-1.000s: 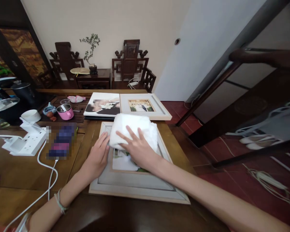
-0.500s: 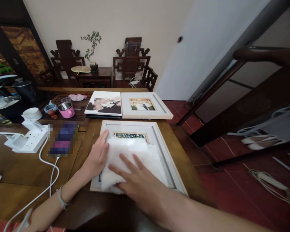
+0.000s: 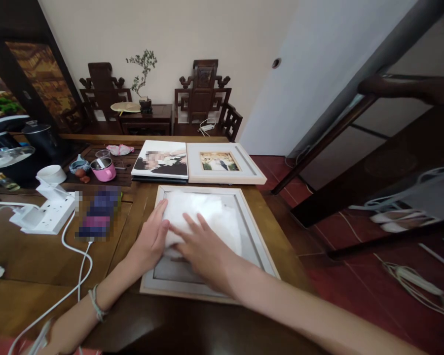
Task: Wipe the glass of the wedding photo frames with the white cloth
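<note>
A light-wood picture frame lies flat on the table under both hands. Across its glazed front is a white cloth, covering most of the picture. My right hand presses flat on the cloth with its fingers spread. At the frame's left side, my left hand rests with its fingers stretched out along the edge, touching the cloth's left border. The framed picture is largely hidden by cloth and hand.
Behind lie another framed photo and a photo panel. Left are a phone on a white cable, a power strip and a pink cup. The table's right edge drops to red floor.
My right hand has slid the white cloth away from me, up the frame. The cloth now covers the picture's upper part, and the frame's lower part is bared. My left hand stays at the left edge.
</note>
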A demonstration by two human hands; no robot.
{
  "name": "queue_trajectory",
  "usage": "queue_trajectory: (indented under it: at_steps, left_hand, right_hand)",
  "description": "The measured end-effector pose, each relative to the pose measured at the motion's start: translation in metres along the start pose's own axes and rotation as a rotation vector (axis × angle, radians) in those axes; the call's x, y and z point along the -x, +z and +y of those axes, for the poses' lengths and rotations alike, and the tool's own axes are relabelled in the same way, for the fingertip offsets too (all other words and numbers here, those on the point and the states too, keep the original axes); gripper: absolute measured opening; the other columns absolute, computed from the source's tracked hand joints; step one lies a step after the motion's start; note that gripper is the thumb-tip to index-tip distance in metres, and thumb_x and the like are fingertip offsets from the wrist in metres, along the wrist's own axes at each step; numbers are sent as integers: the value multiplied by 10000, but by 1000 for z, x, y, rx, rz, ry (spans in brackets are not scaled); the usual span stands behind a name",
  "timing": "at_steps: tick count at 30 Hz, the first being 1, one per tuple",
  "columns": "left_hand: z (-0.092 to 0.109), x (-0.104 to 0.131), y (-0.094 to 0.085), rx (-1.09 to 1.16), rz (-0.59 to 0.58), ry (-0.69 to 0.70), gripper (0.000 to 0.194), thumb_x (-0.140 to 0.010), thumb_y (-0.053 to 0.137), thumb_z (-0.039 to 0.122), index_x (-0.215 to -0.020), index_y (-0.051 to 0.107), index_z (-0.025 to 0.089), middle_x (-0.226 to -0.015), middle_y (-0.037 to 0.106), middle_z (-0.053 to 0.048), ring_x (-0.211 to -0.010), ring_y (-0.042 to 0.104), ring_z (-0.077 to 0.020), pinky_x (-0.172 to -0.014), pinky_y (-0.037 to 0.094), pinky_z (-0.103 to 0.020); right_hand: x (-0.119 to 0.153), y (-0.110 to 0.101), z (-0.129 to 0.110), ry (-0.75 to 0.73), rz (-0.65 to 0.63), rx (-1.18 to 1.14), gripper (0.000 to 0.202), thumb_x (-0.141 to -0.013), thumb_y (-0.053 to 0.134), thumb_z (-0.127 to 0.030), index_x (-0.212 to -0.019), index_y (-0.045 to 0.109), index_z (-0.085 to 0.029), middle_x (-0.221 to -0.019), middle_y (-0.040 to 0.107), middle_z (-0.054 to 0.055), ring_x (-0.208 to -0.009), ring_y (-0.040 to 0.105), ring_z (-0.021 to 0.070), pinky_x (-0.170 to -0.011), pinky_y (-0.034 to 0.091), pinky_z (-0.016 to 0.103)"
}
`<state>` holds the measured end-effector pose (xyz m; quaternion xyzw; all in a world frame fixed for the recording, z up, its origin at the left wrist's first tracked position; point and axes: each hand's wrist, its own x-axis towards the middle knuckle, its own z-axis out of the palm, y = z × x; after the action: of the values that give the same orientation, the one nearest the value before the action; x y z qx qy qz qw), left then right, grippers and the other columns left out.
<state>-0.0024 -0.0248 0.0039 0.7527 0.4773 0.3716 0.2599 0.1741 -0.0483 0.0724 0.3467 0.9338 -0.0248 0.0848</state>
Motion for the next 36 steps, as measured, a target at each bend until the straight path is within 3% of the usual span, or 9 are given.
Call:
queue_trajectory:
  at_steps: [2,4,6,9,14,21,27,31,36]
  left_hand:
    - [0,0,0,-3,4,5,657,-1016,240,543,-1495,344,105,-1563,380,-187,-1468,324,-268,-1218,248,-492]
    - [-2,-1,0,-41,-3,14,599,-1025,271,487,-1479,368,108,-1558,388,-187,-1469,325,-262,-1217,254,-498]
    - [-6,-1,2,-111,-19,36,517,-1022,326,404,-1431,437,106,-1556,389,-191,-1473,315,-269,-1215,253,-523]
    - [-14,-2,5,-202,-29,91,423,-1003,354,281,-1348,531,111,-1529,431,-189,-1473,315,-279,-1206,266,-559]
    - [-22,-2,8,-227,-2,139,433,-968,340,164,-1351,537,115,-1468,507,-188,-1460,343,-273,-1198,294,-565]
    - [-26,-2,6,-229,6,149,466,-944,362,112,-1384,510,156,-1477,507,-156,-1462,340,-256,-1197,303,-572]
    - [-30,-1,6,-193,8,173,491,-925,366,88,-1388,519,139,-1470,512,-168,-1460,344,-265,-1204,294,-564]
    - [-29,-1,7,-167,13,167,538,-895,391,56,-1407,510,169,-1482,505,-147,-1460,344,-274,-1207,276,-580]
    - [-28,-1,6,-178,28,173,541,-896,384,50,-1403,512,189,-1481,510,-130,-1458,352,-251,-1208,293,-557]
  right_hand:
    - [20,2,-9,-76,-44,-44,569,-677,813,-236,-1229,682,-191,-1566,389,94,-1413,262,499,-1134,261,676]
    - [40,1,-12,-96,-71,-110,470,-734,767,-229,-1199,699,-199,-1549,420,75,-1425,251,478,-1144,238,677]
    - [58,-2,-9,-51,-105,-157,362,-812,670,-170,-1169,717,-211,-1524,453,55,-1426,279,443,-1143,225,688]
    - [74,-11,3,22,-156,-174,381,-763,670,-97,-1118,743,-212,-1461,522,80,-1382,377,436,-1124,231,719]
    - [70,-18,3,7,-140,-179,372,-761,690,-111,-1119,746,-193,-1464,520,91,-1381,377,437,-1123,270,695]
    - [41,5,-19,-73,19,-89,265,-880,654,-277,-1125,740,-225,-1532,441,59,-1424,278,452,-1147,208,697]
    - [92,28,8,44,103,-80,179,-915,612,-221,-968,778,-263,-1422,564,28,-1360,422,409,-1087,355,688]
    - [127,39,23,29,166,-27,242,-863,645,-153,-1035,762,-278,-1390,590,59,-1287,509,423,-1014,427,707]
    - [100,25,-7,-149,80,-172,245,-917,578,-165,-1044,750,-285,-1518,448,-18,-1393,381,379,-1107,371,634]
